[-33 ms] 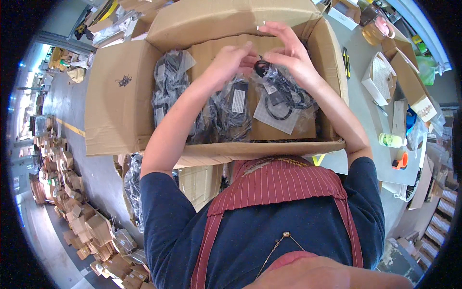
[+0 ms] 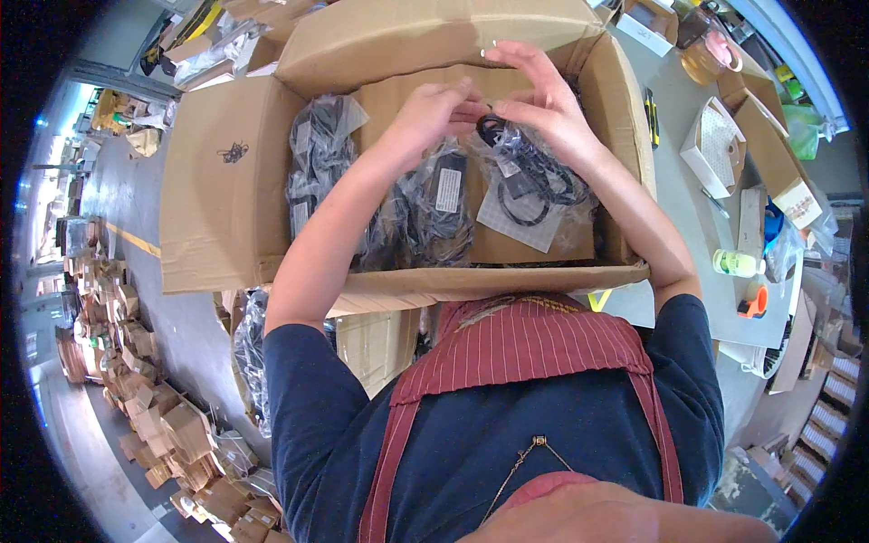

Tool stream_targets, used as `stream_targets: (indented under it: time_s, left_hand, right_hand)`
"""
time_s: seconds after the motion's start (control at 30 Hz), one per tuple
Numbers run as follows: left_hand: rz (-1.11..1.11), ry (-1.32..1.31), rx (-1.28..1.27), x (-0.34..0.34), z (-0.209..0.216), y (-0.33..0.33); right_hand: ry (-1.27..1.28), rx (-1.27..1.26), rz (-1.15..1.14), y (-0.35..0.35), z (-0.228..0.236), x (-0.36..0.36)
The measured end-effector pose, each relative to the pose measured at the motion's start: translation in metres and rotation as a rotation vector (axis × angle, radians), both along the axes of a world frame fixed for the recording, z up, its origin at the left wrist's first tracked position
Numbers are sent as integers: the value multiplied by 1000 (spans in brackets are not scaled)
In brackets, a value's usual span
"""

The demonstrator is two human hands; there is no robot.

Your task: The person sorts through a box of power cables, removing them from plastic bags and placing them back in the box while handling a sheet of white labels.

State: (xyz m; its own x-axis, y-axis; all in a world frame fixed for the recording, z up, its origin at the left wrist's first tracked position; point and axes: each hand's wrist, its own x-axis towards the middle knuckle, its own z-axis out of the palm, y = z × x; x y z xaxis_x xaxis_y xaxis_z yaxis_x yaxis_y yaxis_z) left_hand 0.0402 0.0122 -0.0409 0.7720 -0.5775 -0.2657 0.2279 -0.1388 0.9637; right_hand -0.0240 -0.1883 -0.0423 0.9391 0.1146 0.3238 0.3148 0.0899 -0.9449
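Note:
A black cable bundle [image 2: 543,172] in clear plastic hangs over the open cardboard box [image 2: 462,279]. My right hand [image 2: 548,104] pinches its upper end between thumb and fingers, with the index finger raised. Close beside it, my left hand [image 2: 439,110] has its fingers curled in at the same end; what they grip is hidden. Below the left hand lies a bagged black power adapter [image 2: 446,185] with a white label. More bagged black items [image 2: 317,149] fill the box's left side. A white gridded sheet [image 2: 520,222] lies under the hanging cable, over a cardboard layer.
On the grey table [image 2: 674,226] to the right are a yellow-black cutter [image 2: 652,118], a small white box [image 2: 713,149], a green-labelled bottle [image 2: 735,263] and an orange tape dispenser [image 2: 753,301]. Many cartons [image 2: 186,430] are piled on the floor at the left.
The cable bundle has shifted slightly, and its loops hang a little differently under my right hand. Both hands are in nearly the same place.

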Motion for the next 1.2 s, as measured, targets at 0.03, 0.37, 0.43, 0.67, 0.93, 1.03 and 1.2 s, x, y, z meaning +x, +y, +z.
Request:
stream_targets:
  time_s: [0.03,0.37,0.43,0.67,0.93,1.03,1.2]
  left_hand:
    - [-1,0,1,0,1,0]
    - [-173,17,229,-5,2,-2]
    - [-175,54,261,-8,3,-4]
    - [-94,94,75,-9,-4,-4]
    - [-8,123,-43,-8,-5,-6]
    - [84,115,-59,-9,-4,-9]
    - [185,32,-234,-25,11,-20]
  right_hand:
    - [-11,-7,23,1,0,-1]
    - [52,9,7,-5,4,-2]
    - [53,18,13,-3,6,-5]
    - [-6,23,47,3,9,-7]
    - [-1,25,77,5,14,-10]
    - [1,66,52,0,12,-7]
    - [-64,122,44,-1,17,-8]
